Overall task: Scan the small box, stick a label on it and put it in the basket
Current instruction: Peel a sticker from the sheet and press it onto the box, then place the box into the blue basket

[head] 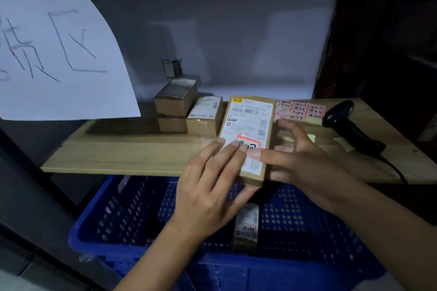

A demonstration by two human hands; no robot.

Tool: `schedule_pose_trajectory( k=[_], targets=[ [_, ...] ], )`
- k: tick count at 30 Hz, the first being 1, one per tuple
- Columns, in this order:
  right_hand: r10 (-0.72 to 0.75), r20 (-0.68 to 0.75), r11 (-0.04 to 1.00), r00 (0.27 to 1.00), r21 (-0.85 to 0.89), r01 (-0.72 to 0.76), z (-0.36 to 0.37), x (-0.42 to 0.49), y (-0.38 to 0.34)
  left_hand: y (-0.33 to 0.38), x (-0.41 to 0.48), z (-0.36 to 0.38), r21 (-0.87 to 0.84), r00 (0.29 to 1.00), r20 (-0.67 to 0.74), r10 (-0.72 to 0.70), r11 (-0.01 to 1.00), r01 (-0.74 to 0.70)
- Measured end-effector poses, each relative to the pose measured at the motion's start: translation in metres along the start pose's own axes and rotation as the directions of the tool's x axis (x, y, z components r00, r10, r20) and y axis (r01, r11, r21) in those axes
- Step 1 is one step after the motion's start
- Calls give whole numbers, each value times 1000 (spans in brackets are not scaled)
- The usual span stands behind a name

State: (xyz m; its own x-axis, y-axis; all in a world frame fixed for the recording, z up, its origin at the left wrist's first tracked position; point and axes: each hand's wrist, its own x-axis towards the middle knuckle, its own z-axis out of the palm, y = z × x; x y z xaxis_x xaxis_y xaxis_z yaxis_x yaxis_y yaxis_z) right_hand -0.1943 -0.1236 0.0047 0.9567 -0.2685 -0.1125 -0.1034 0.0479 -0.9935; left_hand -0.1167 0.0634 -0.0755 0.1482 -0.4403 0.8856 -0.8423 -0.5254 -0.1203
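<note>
A flat brown cardboard box (248,123) with a white shipping label lies on the wooden shelf (123,151), its near end jutting over the edge. A red-bordered sticker (251,143) sits on its label. My left hand (212,186) holds the box's near end, fingers flat on the sticker and thumb under the box. My right hand (298,160) presses its index finger on the sticker's right end, the other fingers spread beside the box. The blue plastic basket (132,217) stands below the shelf with one labelled box (247,224) inside.
Three more small boxes (186,106) are stacked at the back of the shelf. A sheet of red stickers (300,110) and a black handheld scanner (350,125) with its cable lie to the right. A white paper sign (54,54) hangs at upper left.
</note>
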Motion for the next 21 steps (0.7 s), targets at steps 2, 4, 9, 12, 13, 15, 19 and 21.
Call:
schedule_pose_trajectory(
  k=[2,4,9,12,13,15,19,21],
  targets=[
    [30,11,999,999,-42,-30,-6,-23,15,10,-14,-15,-113,997,37,68,992,-63],
    [56,7,996,998,-67,-55,-13,-42,29,19,-31,-34,-237,991,98,95,969,-70],
    [134,19,939,991,-323,-121,-35,-62,61,26,-60,-66,-511,959,281,-17,843,165],
    [163,18,843,986,-522,-130,-43,-52,78,15,-66,-54,-506,794,596,-119,712,487],
    [165,1,814,986,-565,-135,-44,-48,81,11,-65,-46,-442,699,700,-149,677,588],
    [113,-69,775,991,-618,-131,-49,-40,85,1,-59,-23,-299,519,831,-198,628,718],
    [-32,-131,910,991,-415,-26,-59,-43,67,-13,-52,45,-198,397,913,-99,742,641],
    [-112,-131,940,985,-336,62,-63,-52,49,-16,-61,81,-157,344,938,-34,844,513]
  ],
)
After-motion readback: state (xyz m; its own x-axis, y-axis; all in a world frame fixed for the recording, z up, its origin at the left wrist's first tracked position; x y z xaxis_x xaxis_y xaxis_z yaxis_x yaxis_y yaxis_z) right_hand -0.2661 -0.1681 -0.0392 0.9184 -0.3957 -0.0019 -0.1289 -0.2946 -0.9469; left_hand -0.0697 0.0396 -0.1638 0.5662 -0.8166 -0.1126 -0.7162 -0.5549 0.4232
